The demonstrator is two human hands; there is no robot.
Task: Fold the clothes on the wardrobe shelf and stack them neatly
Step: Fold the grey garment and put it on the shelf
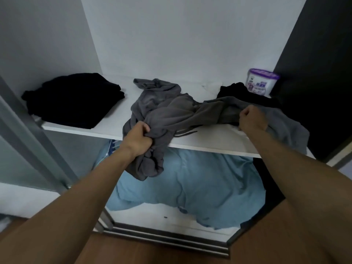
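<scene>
My left hand (pixel 140 137) and right hand (pixel 252 119) fist the crumpled grey fabric garment (pixel 171 111), nine and three o'clock, to spread it flat on the white wardrobe shelf (pixel 209 143).

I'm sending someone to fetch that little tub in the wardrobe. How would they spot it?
Look at the white wardrobe shelf and follow it to its far right back corner, beside the dark side panel. Behind a crumpled black garment stands a small round white plastic tub with a purple lid. It is the only hard container there; everything else is cloth.
</scene>
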